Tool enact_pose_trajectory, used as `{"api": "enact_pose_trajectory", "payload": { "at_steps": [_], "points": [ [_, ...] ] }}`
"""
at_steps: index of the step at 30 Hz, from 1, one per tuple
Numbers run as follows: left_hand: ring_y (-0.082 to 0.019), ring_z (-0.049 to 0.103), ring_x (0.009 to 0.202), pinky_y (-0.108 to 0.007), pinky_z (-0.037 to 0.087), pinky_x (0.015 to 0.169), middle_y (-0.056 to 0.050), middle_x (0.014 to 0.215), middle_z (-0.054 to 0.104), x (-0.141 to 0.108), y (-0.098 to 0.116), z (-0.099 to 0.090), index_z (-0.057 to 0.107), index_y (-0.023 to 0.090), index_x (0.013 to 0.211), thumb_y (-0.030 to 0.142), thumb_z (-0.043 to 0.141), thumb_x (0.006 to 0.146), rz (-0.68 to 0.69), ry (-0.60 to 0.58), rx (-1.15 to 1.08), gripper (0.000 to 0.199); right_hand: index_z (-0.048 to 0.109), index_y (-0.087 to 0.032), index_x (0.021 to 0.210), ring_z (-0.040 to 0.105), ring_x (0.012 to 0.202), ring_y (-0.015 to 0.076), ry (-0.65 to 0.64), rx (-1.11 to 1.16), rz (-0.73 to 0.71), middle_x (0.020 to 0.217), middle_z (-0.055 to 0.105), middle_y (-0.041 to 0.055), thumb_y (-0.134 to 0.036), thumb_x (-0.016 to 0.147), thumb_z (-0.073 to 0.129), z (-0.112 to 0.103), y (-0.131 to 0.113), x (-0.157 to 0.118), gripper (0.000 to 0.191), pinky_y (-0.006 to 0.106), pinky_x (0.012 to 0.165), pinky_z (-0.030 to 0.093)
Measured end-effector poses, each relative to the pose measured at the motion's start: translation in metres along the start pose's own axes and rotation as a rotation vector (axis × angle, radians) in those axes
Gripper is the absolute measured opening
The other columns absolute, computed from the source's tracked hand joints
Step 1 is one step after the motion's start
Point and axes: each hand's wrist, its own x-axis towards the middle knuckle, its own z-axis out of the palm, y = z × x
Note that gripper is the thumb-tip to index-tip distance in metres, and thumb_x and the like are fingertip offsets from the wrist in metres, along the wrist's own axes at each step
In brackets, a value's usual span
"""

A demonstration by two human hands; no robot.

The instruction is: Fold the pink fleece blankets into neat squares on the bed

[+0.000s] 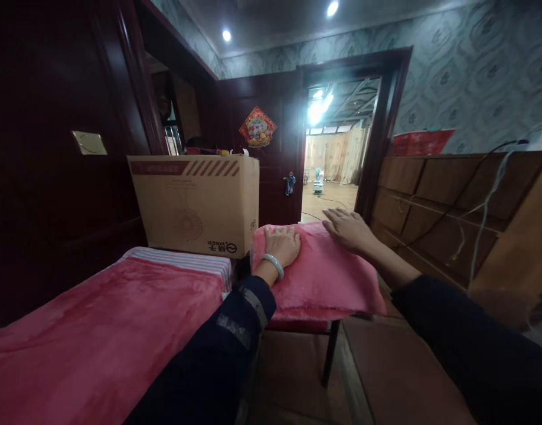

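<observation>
A pink plush cloth point(328, 277) lies on a seat with dark metal legs, in the middle of the view. My left hand point(283, 245), with a pale bangle at the wrist, presses on its left part; the fingers are bent a little and somewhat apart. My right hand point(348, 229) rests flat along the cloth's far right edge, fingers stretched out. Neither hand shows anything in its grip. To the left, a larger pink plush blanket point(133, 313) with a striped border is spread over a surface.
A large cardboard box point(191, 203) stands behind the blanket. A wooden cabinet point(448, 189) with hanging cables and a red basket point(424, 143) is at the right. Beyond is an open doorway, with a fan point(318, 182) on the floor.
</observation>
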Motion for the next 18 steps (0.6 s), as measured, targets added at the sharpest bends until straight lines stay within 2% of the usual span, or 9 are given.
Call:
{"api": "enact_pose_trajectory", "payload": {
  "at_steps": [2,5,8,10,12,14,16,18],
  "points": [
    [-0.031,0.054,0.129,-0.060,0.030,0.116,-0.015,0.137,0.064,0.000,-0.001,-0.006,0.060,0.013,0.133,0.033,0.035,0.103,0.018,-0.017,-0.008,0.044,0.047,-0.020,0.151,0.044,0.142,0.0300,-0.026,0.024,-0.070,0.154,0.049,0.0110,-0.037,0.104,0.024,0.001,-0.021,0.006,0.056,0.053,0.113,0.035],
    [-0.030,0.055,0.128,-0.060,0.030,0.117,-0.014,0.135,0.065,-0.003,-0.009,-0.014,0.057,0.015,0.137,0.042,0.036,0.103,0.042,-0.047,-0.005,0.048,0.053,-0.022,0.148,0.048,0.138,0.0292,-0.094,0.028,-0.105,0.151,0.053,0.0086,-0.033,0.104,0.024,0.017,-0.040,0.005,0.054,0.051,0.111,0.037],
    [-0.032,0.049,0.136,-0.064,0.025,0.118,-0.014,0.142,0.060,-0.011,-0.019,-0.015,0.050,0.019,0.146,0.054,0.035,0.102,0.060,-0.018,0.039,0.058,0.055,-0.017,0.146,0.049,0.137,0.0301,-0.070,0.025,-0.114,0.150,0.053,0.0101,-0.031,0.104,0.024,0.033,-0.041,-0.003,0.054,0.051,0.110,0.038],
    [-0.033,0.041,0.142,-0.064,0.023,0.119,-0.014,0.149,0.053,-0.015,-0.024,-0.015,0.047,0.020,0.149,0.055,0.035,0.101,0.069,-0.011,0.055,0.060,0.054,-0.016,0.146,0.048,0.138,0.0307,-0.043,0.028,-0.115,0.150,0.053,0.0109,-0.031,0.103,0.025,0.038,-0.036,-0.005,0.054,0.052,0.110,0.037],
    [-0.031,0.032,0.149,-0.062,0.020,0.122,-0.014,0.157,0.044,-0.017,-0.027,-0.017,0.044,0.020,0.151,0.050,0.034,0.102,0.054,0.023,0.051,0.058,0.053,-0.017,0.147,0.046,0.139,0.0301,-0.043,0.044,-0.109,0.151,0.053,0.0106,-0.032,0.104,0.025,0.037,-0.032,-0.005,0.054,0.052,0.112,0.037],
    [-0.028,0.027,0.152,-0.059,0.020,0.123,-0.013,0.162,0.036,-0.015,-0.027,-0.021,0.041,0.019,0.153,0.039,0.031,0.104,-0.020,0.083,0.021,0.054,0.050,-0.018,0.150,0.044,0.141,0.0297,-0.089,0.069,-0.091,0.153,0.050,0.0102,-0.032,0.104,0.024,0.032,-0.031,-0.003,0.055,0.053,0.113,0.036],
    [-0.025,0.032,0.150,-0.054,0.026,0.122,-0.012,0.160,0.040,-0.012,-0.027,-0.024,0.044,0.018,0.151,0.030,0.029,0.103,-0.112,0.071,-0.034,0.051,0.045,-0.018,0.153,0.040,0.144,0.0307,-0.130,0.084,-0.091,0.156,0.046,0.0107,-0.033,0.104,0.023,0.023,-0.036,0.002,0.056,0.056,0.115,0.032],
    [-0.026,0.043,0.142,-0.051,0.033,0.118,-0.013,0.152,0.051,-0.010,-0.027,-0.025,0.053,0.017,0.142,0.029,0.030,0.103,-0.132,-0.005,-0.063,0.047,0.042,-0.018,0.155,0.035,0.148,0.0310,-0.116,0.091,-0.123,0.159,0.041,0.0113,-0.034,0.104,0.024,0.014,-0.050,0.008,0.056,0.058,0.117,0.029]
  ]
}}
